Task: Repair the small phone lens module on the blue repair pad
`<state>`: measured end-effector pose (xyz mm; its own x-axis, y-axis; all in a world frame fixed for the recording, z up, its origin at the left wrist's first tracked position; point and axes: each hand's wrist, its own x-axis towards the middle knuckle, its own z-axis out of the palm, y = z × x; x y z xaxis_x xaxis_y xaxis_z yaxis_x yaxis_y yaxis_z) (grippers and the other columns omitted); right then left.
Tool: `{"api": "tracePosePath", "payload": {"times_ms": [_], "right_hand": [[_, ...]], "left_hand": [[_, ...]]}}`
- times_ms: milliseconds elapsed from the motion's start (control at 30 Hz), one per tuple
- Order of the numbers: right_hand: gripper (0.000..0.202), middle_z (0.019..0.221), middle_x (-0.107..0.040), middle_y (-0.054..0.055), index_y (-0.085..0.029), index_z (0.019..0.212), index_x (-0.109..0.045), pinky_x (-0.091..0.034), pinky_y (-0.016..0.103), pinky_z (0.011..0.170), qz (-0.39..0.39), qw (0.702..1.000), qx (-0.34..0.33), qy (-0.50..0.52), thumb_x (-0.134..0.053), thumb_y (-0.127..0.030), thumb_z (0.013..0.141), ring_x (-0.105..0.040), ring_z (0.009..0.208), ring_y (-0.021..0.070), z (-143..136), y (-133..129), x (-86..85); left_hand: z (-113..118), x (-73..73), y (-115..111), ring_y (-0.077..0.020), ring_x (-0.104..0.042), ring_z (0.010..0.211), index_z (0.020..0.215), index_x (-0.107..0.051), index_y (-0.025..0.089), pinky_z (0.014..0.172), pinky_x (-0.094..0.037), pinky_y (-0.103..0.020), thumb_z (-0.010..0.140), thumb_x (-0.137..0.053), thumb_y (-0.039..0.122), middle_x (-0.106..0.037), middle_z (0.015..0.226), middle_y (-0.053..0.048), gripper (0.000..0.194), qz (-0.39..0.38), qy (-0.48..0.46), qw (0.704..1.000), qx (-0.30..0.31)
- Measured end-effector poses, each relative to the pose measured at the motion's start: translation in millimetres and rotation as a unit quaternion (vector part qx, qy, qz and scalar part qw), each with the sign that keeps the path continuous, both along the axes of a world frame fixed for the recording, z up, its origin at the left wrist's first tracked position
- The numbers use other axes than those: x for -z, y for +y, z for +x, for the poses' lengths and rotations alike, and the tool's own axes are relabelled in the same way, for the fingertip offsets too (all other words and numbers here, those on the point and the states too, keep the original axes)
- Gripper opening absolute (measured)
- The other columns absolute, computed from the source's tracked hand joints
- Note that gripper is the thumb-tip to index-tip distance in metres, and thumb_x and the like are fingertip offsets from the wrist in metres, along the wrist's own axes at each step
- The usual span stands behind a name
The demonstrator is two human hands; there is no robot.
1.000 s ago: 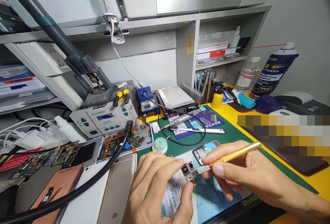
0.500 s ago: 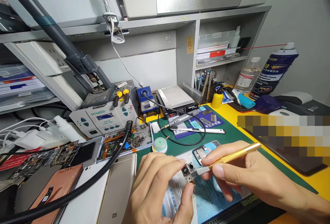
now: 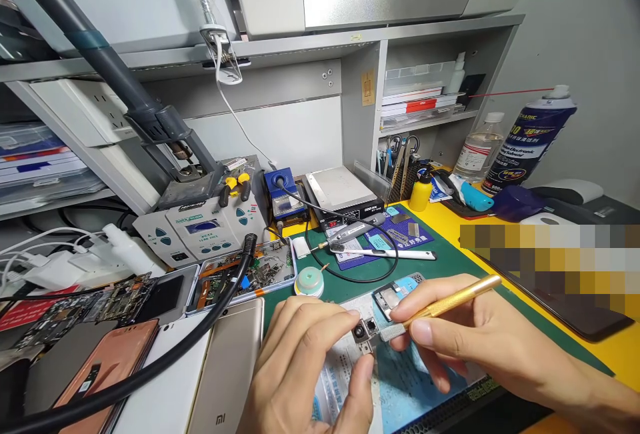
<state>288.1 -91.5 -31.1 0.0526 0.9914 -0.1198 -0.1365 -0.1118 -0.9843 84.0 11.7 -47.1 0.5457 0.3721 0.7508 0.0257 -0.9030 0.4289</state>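
A small dual-lens phone camera module (image 3: 361,333) is pinched between the index finger and thumb of my left hand (image 3: 310,367). My right hand (image 3: 450,327) is closed round a gold-handled craft knife (image 3: 450,302) with a knurled silver collar. Its collar end points left, close beside the module; the blade is too small to make out. Beneath both hands lies a light-blue work pad (image 3: 410,381) with a printed white strip. Just beyond my right fingertips a small dark-framed metal part (image 3: 386,299) rests on the pad.
A black hose (image 3: 200,334) curves across several phones at the left. Behind them stand a tray of circuit parts (image 3: 273,264) and a rework station (image 3: 205,231). A round tub (image 3: 310,282), a toothbrush-like brush (image 3: 395,254) and a looped cable lie beyond my hands. A spray can (image 3: 530,141) stands at the right.
Both hands keep nearly the same place and grip. The knife and right fingers have shifted very slightly left; the view itself has moved a little.
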Motion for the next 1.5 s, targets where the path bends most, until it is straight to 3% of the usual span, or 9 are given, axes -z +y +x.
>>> {"api": "tracePosePath", "payload": {"times_ms": [500,1200,1500], "right_hand": [[0.026,0.086,-0.076,0.009,-0.016,0.096,-0.072,-0.032,0.016,0.042,-0.021,1.0,0.006,0.017,-0.075,-0.038,0.083,-0.066,0.052,0.0112,-2,1,-6.3],[0.028,0.086,-0.076,0.01,-0.015,0.096,-0.071,-0.034,0.02,0.044,-0.017,1.0,0.005,0.019,-0.076,-0.039,0.082,-0.066,0.053,0.0134,-1,2,-4.9],[0.024,0.086,-0.076,0.009,-0.016,0.097,-0.072,-0.034,0.017,0.043,-0.012,0.999,0.002,0.03,-0.075,-0.036,0.084,-0.067,0.053,0.0118,-2,1,-5.1]], "left_hand": [[0,-6.9,0,-0.0203,-0.061,0.089,0.106,-0.064,0.016,0.082,-0.052,-0.034,0.079,-0.06,0.006,-0.07,0.092,-0.006,0.029,0.008,0.003,1.0,-0.026],[1,-8.3,0,-0.0207,-0.063,0.089,0.106,-0.066,0.016,0.083,-0.052,-0.033,0.08,-0.057,0.01,-0.072,0.092,-0.007,0.028,-0.002,0.001,1.0,-0.028],[1,-9.5,0,-0.0202,-0.063,0.086,0.104,-0.066,0.017,0.073,-0.051,-0.03,0.081,-0.055,0.01,-0.069,0.092,-0.007,0.026,-0.001,0.004,0.999,-0.035]]}}
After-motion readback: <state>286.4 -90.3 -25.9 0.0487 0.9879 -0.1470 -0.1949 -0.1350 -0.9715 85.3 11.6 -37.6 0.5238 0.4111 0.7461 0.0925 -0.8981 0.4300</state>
